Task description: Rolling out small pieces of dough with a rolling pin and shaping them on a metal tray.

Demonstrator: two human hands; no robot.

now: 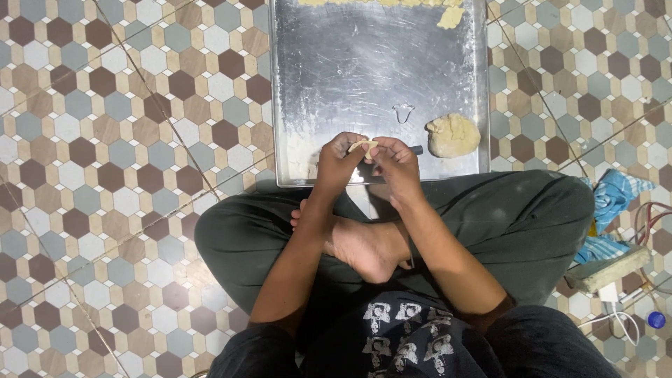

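1. Dough piece (363, 146), small, pale and flat, sits pinched between both hands just above the near edge of the metal tray (329, 77).
2. Left hand (338, 162) has its fingertips pressed onto the piece from the left; right hand (396, 164) pinches it from the right, the two hands touching around it.
3. A dark, thin tool (417, 149) pokes out from behind the right hand; most of it is hidden, so I cannot tell what it is.
4. On the tray, a rounded dough lump (453, 135) lies near the right rim, well clear of the hands, and a small outline cutter (404, 113) rests just beyond them.
5. More dough strips (448, 14) run along the tray's far edge, cut off by the frame's top.
6. The tray's centre is bare, floured metal, with open room between hands and far strips.
7. The tray sits on the hexagon-tiled floor (105, 140); the person sits cross-legged, a bare foot (364, 248) under the forearms.
8. At the right edge lie a blue cloth (616, 192), a pale block (607, 269) and white cables (616, 308), partly cut off.
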